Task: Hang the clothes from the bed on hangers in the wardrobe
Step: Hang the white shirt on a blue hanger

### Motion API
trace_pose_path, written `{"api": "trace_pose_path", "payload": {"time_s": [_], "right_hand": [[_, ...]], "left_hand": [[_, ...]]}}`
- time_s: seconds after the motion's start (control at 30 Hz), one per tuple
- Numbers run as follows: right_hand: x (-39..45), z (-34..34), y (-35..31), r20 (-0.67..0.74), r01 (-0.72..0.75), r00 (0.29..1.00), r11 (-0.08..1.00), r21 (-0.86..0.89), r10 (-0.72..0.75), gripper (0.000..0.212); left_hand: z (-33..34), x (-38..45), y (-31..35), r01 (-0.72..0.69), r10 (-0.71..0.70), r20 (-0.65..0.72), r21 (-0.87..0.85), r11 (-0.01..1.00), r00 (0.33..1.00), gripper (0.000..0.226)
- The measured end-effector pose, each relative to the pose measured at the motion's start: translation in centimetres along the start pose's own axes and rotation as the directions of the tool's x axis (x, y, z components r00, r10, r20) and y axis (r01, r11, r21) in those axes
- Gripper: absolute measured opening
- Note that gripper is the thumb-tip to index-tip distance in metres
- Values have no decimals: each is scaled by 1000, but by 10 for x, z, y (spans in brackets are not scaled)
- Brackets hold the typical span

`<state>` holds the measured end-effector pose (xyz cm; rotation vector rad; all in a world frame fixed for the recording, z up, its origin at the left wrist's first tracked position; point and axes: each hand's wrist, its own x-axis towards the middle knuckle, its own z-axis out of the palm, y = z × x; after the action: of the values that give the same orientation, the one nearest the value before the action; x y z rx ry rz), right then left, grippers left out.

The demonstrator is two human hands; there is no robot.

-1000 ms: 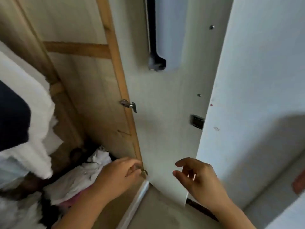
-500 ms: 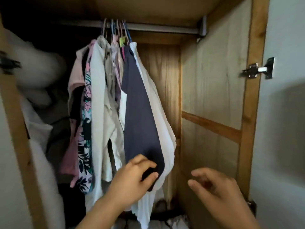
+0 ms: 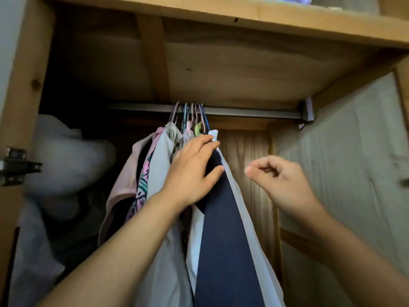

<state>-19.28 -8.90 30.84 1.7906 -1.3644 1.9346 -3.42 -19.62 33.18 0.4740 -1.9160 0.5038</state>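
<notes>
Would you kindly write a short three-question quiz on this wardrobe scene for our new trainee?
1. True or false: the left hand touches the hanging clothes.
2. The right hand holds: A) a hanger B) a shirt C) nothing.
3. Fill in: the hangers hook over a metal ____ under the shelf.

Key: 1 true, its fingers rest on the clothes near the hangers. 2 C, its fingers are curled on nothing. 3 rail.

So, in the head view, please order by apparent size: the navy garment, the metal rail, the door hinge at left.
1. navy garment, largest, though it hangs nearest the camera.
2. metal rail, long but thin.
3. door hinge, smallest.
</notes>
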Motion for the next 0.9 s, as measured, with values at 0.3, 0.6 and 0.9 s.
{"api": "trace_pose_path", "payload": {"time_s": [0.3, 0.6, 0.9], "right_hand": [[91, 66, 28, 44, -16, 999, 1000, 3, 16, 8], [114, 76, 46, 118, -97, 988, 994, -56, 103, 39], [126, 88, 59, 43, -93, 995, 995, 42, 91, 32]], "left_hand": [[29, 19, -58, -78, 72, -59, -106, 991, 996, 60], [53, 23, -68, -99, 62, -180, -207, 973, 982, 59], [75, 24, -81, -135, 110, -166, -151, 979, 980, 53]]}}
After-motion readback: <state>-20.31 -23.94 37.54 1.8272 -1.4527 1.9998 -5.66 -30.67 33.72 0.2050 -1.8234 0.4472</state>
